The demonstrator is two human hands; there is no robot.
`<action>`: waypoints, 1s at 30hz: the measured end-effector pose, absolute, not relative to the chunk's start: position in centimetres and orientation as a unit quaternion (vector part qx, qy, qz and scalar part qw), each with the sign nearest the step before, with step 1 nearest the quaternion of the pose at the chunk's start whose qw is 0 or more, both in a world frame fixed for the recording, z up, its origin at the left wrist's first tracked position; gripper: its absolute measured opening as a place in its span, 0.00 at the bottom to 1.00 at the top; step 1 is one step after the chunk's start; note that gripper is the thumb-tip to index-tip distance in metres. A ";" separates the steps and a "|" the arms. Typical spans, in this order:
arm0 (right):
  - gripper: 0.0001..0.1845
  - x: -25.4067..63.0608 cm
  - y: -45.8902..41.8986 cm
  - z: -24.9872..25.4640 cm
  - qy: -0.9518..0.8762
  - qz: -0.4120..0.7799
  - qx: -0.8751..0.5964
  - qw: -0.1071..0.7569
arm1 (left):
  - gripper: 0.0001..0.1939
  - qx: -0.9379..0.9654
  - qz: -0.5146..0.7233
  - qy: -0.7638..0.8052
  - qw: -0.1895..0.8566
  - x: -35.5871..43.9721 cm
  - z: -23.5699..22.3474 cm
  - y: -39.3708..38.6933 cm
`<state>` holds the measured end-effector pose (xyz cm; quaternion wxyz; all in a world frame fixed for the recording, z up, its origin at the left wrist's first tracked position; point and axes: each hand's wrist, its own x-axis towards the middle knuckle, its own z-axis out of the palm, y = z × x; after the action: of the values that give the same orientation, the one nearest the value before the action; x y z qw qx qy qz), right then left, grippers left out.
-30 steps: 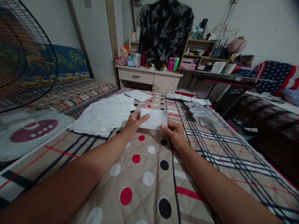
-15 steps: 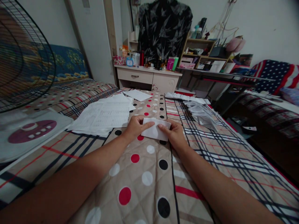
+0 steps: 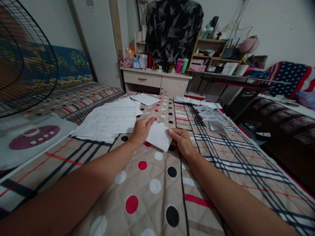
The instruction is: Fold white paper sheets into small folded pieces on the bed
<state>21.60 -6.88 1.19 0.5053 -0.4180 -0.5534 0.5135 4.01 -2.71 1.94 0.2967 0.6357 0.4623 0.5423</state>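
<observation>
A small folded sheet of white paper [image 3: 159, 137] is held between both hands, just above the dotted bedspread [image 3: 155, 170]. My left hand [image 3: 142, 131] grips its left side, thumb pointing up along the edge. At the right edge, my right hand [image 3: 181, 139] pinches the paper between thumb and fingers. To the left lies a stack of lined, written-on sheets [image 3: 110, 119], with a loose white sheet [image 3: 145, 99] beyond it. Right of my hands are a fanned pile of folded papers [image 3: 213, 119] and a row of folded papers [image 3: 197, 102] behind that.
A fan [image 3: 27, 59] stands close at the left, above a white plastic item with a purple oval [image 3: 34, 137]. Beyond the bed's far end is a cream dresser [image 3: 147, 78] crowded with bottles. A desk with shelves [image 3: 214, 60] stands at the back right.
The paper has turned, its right end swinging down and toward the left. My left thumb has lifted from its face to its upper edge; my right hand grips nearer its corner.
</observation>
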 end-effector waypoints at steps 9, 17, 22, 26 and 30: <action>0.23 21.6 -6.8 1.6 -0.524 0.463 -0.432 0.570 | 0.25 0.516 0.610 0.495 0.342 3.7 1.5 -2.1; 0.21 21.7 -6.3 1.8 -0.478 0.395 -0.434 0.653 | 0.26 0.614 0.442 0.384 0.530 5.3 2.3 -4.0; 0.21 21.1 -6.9 2.2 -0.501 0.411 -0.435 0.626 | 0.21 0.661 0.412 0.364 0.511 5.6 1.7 -4.0; 0.19 21.0 -6.9 2.2 -0.503 0.419 -0.422 0.626 | 0.19 0.660 0.408 0.351 0.525 5.4 1.4 -3.9; 0.18 21.0 -6.9 2.2 -0.502 0.448 -0.408 0.617 | 0.19 0.648 0.403 0.343 0.547 5.4 1.8 -4.1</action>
<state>20.97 -6.88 2.19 0.6175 -0.4078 -0.5017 0.4480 5.43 -4.11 1.80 0.5474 0.6483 0.3426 0.4032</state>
